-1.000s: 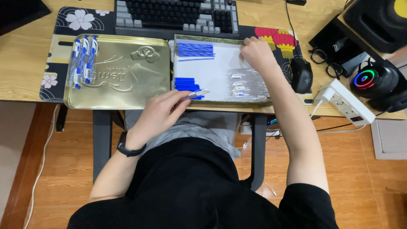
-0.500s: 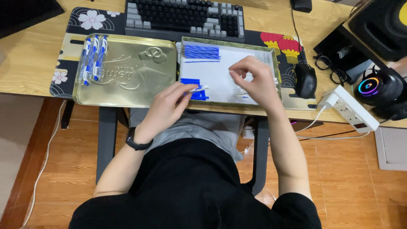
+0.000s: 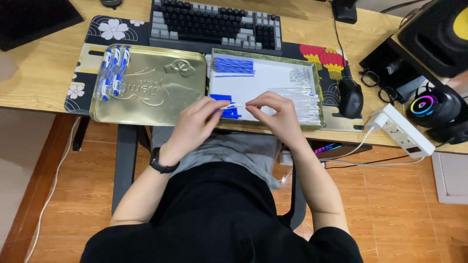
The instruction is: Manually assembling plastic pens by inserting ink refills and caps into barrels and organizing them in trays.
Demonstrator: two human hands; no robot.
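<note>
Our left hand (image 3: 195,119) and right hand (image 3: 275,114) pinch one clear pen barrel (image 3: 233,105) together over the white tray (image 3: 263,80); the right has come in from the tray's far side.

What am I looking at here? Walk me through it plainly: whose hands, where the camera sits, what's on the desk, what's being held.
There is no machine: a seated person works with two bare hands, and the camera is worn on their head, looking down over their lap at a wooden desk.

The left hand, with a dark band on its wrist, and the right hand meet over an open tin tray. Together they pinch a slim clear pen part with a blue piece at one end.

The tray holds blue pen pieces, clear pen barrels and a small heap of springs. Beside it lies the gold tin lid, with finished blue-and-white pens on it.

Behind are a keyboard, a mouse, glasses and a power strip.
</note>
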